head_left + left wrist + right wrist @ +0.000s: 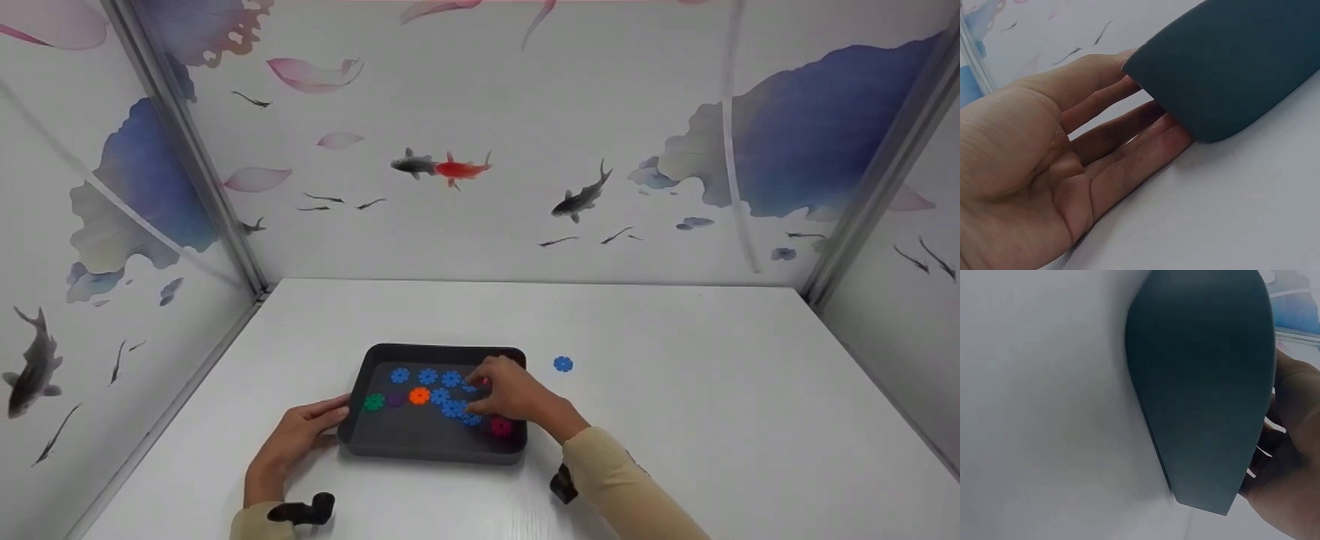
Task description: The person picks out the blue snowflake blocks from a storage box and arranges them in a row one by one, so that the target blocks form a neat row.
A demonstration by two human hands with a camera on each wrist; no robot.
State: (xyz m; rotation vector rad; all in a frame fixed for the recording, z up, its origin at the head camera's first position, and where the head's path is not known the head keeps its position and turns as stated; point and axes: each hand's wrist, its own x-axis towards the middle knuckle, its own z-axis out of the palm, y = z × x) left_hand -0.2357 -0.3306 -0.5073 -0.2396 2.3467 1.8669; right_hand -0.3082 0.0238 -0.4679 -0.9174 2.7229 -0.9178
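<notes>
A dark grey rectangular tray holds small notched plastic discs like snowflake building pieces. Several blue discs lie in a row and a cluster, with an orange disc, a purple disc and a green disc to their left. A crimson disc sits near the right front corner. My left hand touches the tray's left end with extended fingers. Over the tray's right half, my right hand has thumb and index finger apart above the blue cluster. The tray wall hides its fingertips in the right wrist view.
A single blue disc lies on the white table to the right of the tray. Printed walls with fish and leaves enclose the table at the back and sides.
</notes>
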